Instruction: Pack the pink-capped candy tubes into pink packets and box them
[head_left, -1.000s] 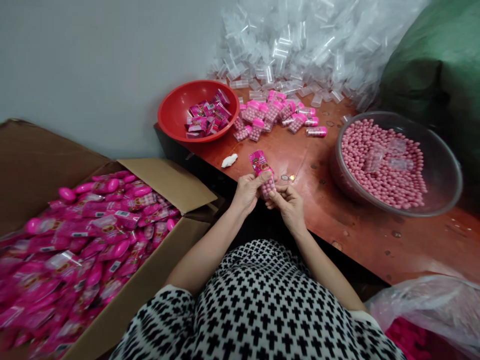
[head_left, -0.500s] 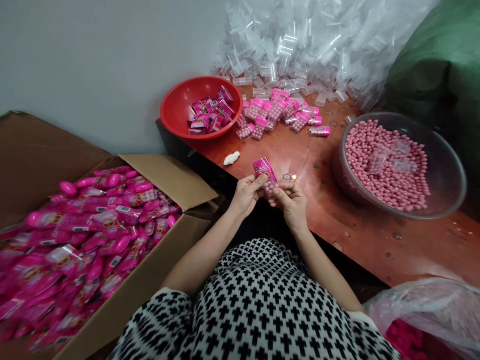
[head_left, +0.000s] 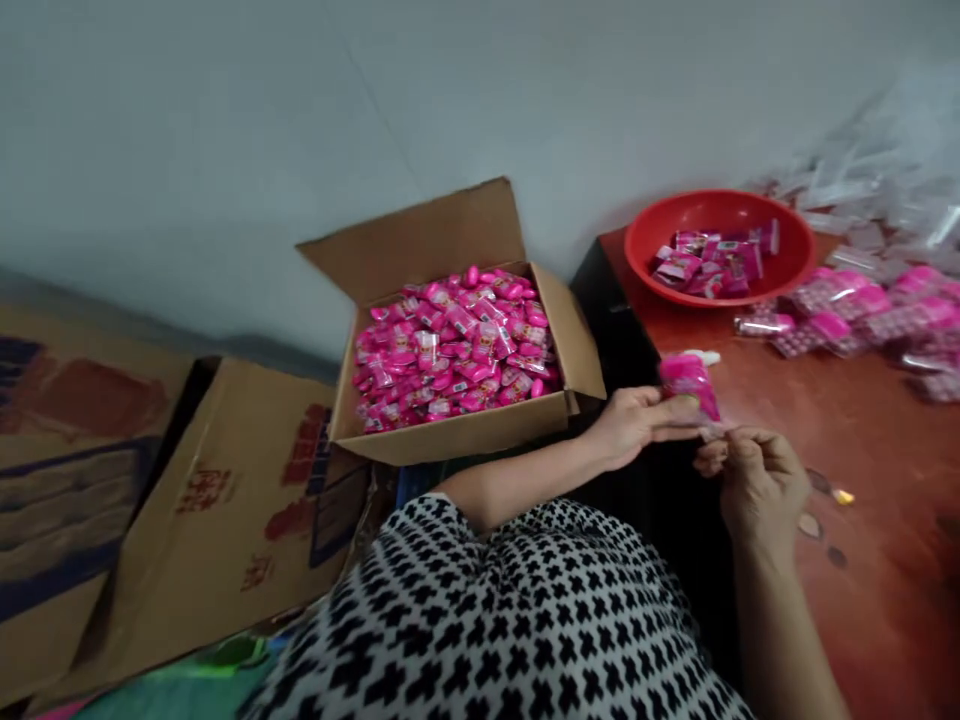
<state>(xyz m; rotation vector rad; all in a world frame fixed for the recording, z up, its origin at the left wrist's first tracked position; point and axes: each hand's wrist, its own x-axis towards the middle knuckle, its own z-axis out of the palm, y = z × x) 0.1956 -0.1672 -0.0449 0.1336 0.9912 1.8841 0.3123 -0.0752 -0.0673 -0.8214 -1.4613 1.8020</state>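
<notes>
A small pink-wrapped candy bottle point(head_left: 686, 383) is held over the table's front edge, blurred by motion. My left hand point(head_left: 637, 425) is closed on its wrapper, thumb across the front. At its clear lower end, the fingers of my right hand point(head_left: 765, 485) are pinched together on the wrapper. Just behind the bottle lies a small white scrap point(head_left: 707, 356). To the left stands an open cardboard box point(head_left: 457, 440) heaped with finished-looking pink-wrapped bottles point(head_left: 457, 345).
A red bowl point(head_left: 645, 270) on the reddish table point(head_left: 885, 480) holds pink wrappers point(head_left: 712, 262). Pink-capped bottles of pink balls point(head_left: 847, 310) lie right of it, with clear empty bottles point(head_left: 892, 190) behind. Flattened cardboard point(head_left: 225, 500) leans at the far left.
My view has swung left, bringing the whole cardboard box into sight and losing the bowl of pink balls. Both hands still hold the bottle, now nearer the box.
</notes>
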